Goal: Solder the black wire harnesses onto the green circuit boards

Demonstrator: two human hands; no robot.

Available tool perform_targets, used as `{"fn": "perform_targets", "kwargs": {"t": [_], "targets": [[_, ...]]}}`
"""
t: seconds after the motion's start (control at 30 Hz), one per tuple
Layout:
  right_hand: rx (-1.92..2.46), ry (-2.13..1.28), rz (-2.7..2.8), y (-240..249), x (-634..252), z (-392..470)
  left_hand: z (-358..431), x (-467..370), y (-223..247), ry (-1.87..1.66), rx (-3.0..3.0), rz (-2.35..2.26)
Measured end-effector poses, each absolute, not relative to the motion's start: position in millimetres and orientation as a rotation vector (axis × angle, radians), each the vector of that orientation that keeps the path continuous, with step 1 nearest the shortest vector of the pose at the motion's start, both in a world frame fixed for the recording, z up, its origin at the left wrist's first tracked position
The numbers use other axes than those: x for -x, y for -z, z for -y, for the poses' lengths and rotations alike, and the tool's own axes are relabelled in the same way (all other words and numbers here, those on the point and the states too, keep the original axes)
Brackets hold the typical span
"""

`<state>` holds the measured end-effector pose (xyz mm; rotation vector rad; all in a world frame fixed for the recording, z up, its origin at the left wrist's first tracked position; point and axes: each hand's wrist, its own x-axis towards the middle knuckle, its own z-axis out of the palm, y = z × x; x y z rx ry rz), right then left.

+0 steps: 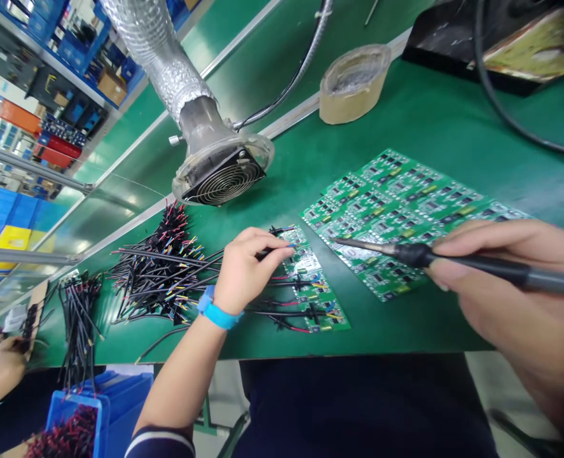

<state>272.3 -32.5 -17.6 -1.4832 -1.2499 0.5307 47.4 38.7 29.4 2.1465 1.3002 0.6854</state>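
My left hand [248, 264], with a blue band at the wrist, pinches a black cable whose thin coloured wire ends reach the edge of a narrow circuit board strip [317, 273]. Several black cables with red, yellow and blue wires run onto that strip. In my right hand [505, 280] is a soldering iron [419, 254], its fingers wrapped round the dark handle. The iron's tip points left, over the near edge of a larger panel of green circuit boards [396, 203]. From this angle I cannot tell whether the tip touches the panel.
A fume extractor [224, 175] on a foil duct hangs over the bench. Left lie a heap of black cables [162, 273] and another bundle [79, 312]. A tape roll [353, 95] and a dark tray [444, 51] stand behind. A co-worker's hands [5, 362] work far left, near a blue bin [124, 407].
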Motion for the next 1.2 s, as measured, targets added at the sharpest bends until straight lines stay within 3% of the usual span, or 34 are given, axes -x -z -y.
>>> {"fn": "perform_targets", "kwargs": {"t": [0.37, 1.2], "targets": [[1.347, -0.604, 1.505, 21, -270, 26, -27, -73, -16, -0.270, -2.115, -1.513], [1.378, -0.685, 1.504, 13, -267, 29, -24, -79, -15, -0.268, -2.153, -1.560]]}}
